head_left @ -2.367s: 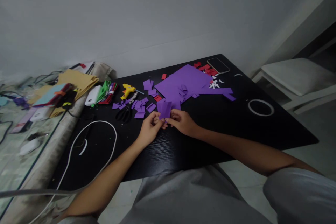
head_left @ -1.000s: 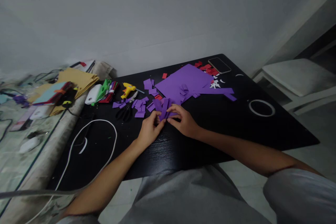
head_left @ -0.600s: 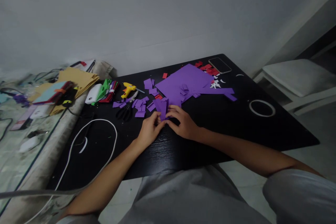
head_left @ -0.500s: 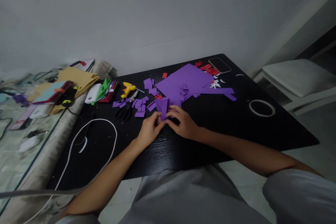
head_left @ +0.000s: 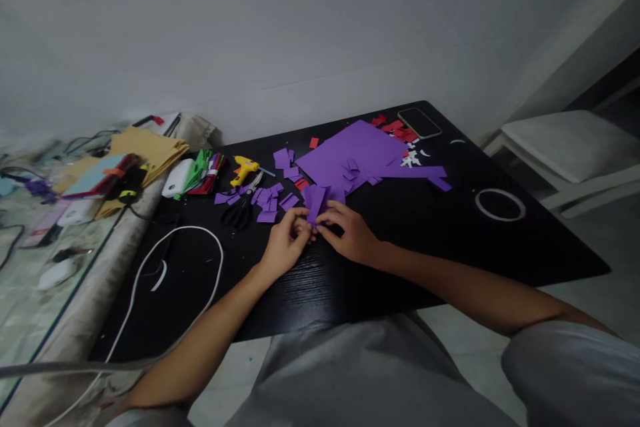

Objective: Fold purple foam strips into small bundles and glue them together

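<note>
Between my hands stands a purple paper strip (head_left: pixel 315 200), pinched near its lower end. My left hand (head_left: pixel 286 244) is closed on its left side, with the fingertips bunched at the base. On the other side my right hand (head_left: pixel 349 232) grips the strip with curled thumb and fingers. Just beyond lies a large purple paper sheet (head_left: pixel 363 140) with small folded purple pieces on it. More small purple paper pieces (head_left: pixel 269 201) lie left of my hands, near black-handled scissors (head_left: pixel 237 215) and a yellow glue gun (head_left: pixel 244 169).
Red scraps (head_left: pixel 393 128), white scraps (head_left: pixel 411 159) and a phone (head_left: pixel 420 123) lie at the back right. A white ring (head_left: pixel 500 205) is on the right. A white cable (head_left: pixel 220 260) loops at left, near bundled coloured strips (head_left: pixel 214 172). A white stool (head_left: pixel 575 147) stands beyond the table.
The purple strip has tilted to the right between my fingers and shows more of its broad face. My hands have barely moved.
</note>
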{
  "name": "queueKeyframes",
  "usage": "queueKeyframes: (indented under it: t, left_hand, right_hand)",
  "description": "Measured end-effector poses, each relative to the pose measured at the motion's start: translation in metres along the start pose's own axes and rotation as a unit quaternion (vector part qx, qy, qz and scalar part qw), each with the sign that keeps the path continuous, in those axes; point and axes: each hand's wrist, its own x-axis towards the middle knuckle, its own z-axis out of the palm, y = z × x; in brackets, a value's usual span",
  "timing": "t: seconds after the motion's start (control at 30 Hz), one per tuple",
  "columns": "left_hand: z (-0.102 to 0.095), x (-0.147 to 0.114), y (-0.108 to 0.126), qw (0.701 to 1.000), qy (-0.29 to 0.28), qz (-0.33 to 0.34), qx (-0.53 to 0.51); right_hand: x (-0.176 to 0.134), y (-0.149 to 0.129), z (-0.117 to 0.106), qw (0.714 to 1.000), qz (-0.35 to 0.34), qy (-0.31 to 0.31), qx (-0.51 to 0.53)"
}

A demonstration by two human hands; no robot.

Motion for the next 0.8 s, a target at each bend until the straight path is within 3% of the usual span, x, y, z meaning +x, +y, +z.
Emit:
queueKeyframes:
  t: [0.2, 0.47, 0.8]
  left_hand:
    - [0.0026, 0.0002, 0.0007, 0.997, 0.0, -0.021, -0.079]
    - [0.0038, 0.0, -0.0026, 0.995, 0.002, -0.019, -0.097]
    - [0.0064, 0.001, -0.0009, 0.983, 0.01, -0.054, -0.173]
  right_hand:
    - [-0.0001, 0.0016, 0.001, 0.999, -0.021, 0.009, -0.03]
    - [0.0006, -0.0012, 0.0005, 1.0, 0.003, -0.008, -0.019]
    - [-0.0013, -0.0006, 0.0023, 0.999, -0.032, 0.006, -0.026]
